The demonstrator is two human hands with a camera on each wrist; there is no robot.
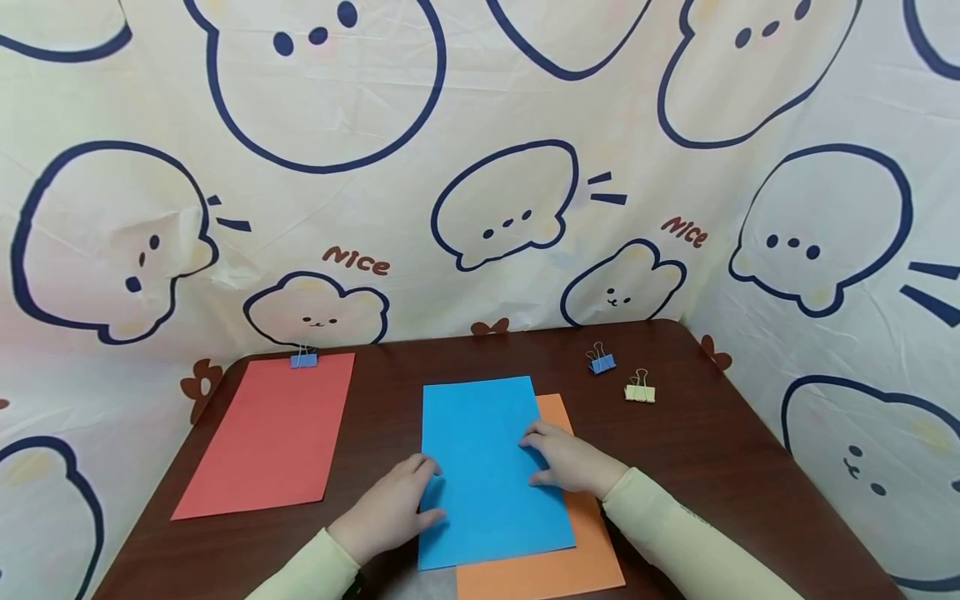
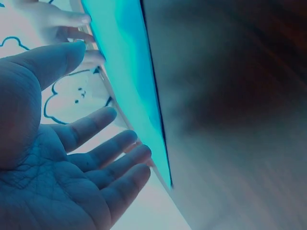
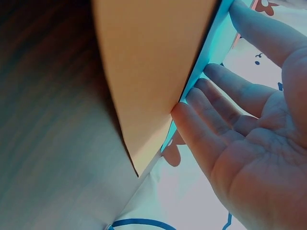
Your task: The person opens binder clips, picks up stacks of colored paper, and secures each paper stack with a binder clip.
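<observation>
A blue sheet of paper (image 1: 487,475) lies over an orange sheet (image 1: 555,575), whose right and lower parts show beyond it. My left hand (image 1: 393,510) is at the blue sheet's left edge, thumb and fingers apart and relaxed. In the left wrist view that hand (image 2: 72,143) has its palm showing and nothing in it. On the other side, my right hand (image 1: 573,458) has its fingertips at the blue sheet's right part, above the orange one. The right wrist view shows this hand (image 3: 249,120) with loosely extended fingers touching or nearly touching the blue sheet.
A red sheet (image 1: 273,442) lies at the left of the dark wooden table (image 1: 720,483), a blue binder clip (image 1: 303,360) on its top edge. Another blue binder clip (image 1: 602,364) and a pale yellow one (image 1: 640,392) lie back right. A printed cloth (image 1: 510,100) surrounds the table.
</observation>
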